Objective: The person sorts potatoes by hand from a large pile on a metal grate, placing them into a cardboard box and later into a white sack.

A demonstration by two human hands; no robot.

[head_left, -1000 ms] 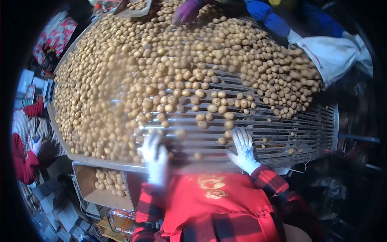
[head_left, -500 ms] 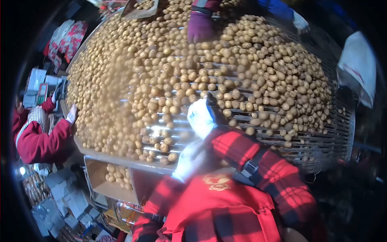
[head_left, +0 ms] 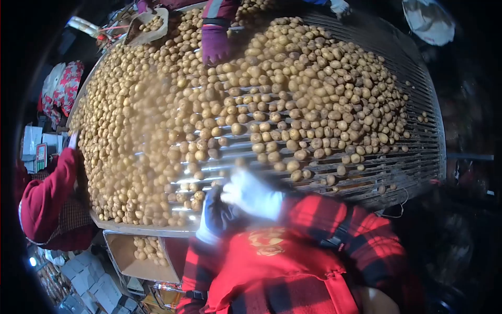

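Potatoes (head_left: 334,94) cover much of a slatted metal sorting table (head_left: 376,180) in front of me. My right hand (head_left: 250,192), in a white glove, is blurred close over the near edge of the table, with its fingers pointing left. Just left of it and partly overlapped is my left hand (head_left: 214,214), gloved in white with a dark palm side showing. Its fingertips are beside a few loose potatoes (head_left: 196,198) on the slats. Blur and overlap hide the fingers, so I cannot tell what either hand holds.
Across the table a co-worker's purple-gloved hand (head_left: 215,44) touches the potatoes. Another person in a dark red sleeve (head_left: 49,183) stands at the left edge. A box (head_left: 117,251) with potatoes sits below the near rim, and a scoop-like tray (head_left: 157,31) lies at the far left.
My right hand has drawn back from the potatoes toward my body and my left hand. My left hand has shifted left. The view has moved, and the purple-gloved hand appears farther left.
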